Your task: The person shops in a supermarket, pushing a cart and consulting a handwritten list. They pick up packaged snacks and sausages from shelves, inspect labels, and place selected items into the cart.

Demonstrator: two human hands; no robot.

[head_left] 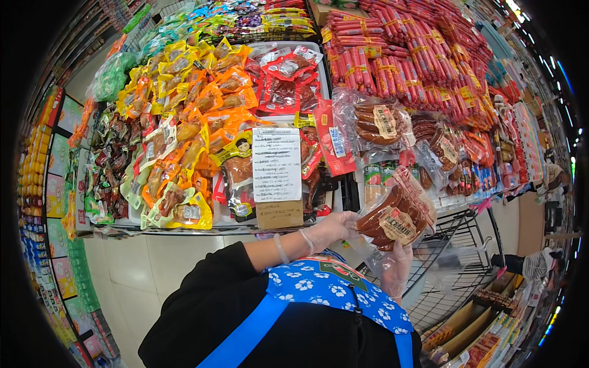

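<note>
A clear plastic pack of brown sausages (392, 211) with a cream label is held up in front of my chest, slightly tilted. My left hand (331, 233), in a thin clear glove, pinches its left edge. At the lower right, my right hand (397, 267), also gloved, grips the pack's bottom edge; its fingers partly disappear behind the pack. Just beyond, a similar sausage pack (377, 122) lies on the display, and another sausage pack (440, 147) rests to its right. A handwritten white sheet (276, 165) stands left of them, above a brown cardboard piece (280, 214).
Yellow and orange snack packs (196, 104) pile up in trays on the left. Bundled red sausages (411, 52) are heaped at the far right. A black wire basket (451, 245) stands close to my right side. Pale floor tiles (135, 264) show at lower left.
</note>
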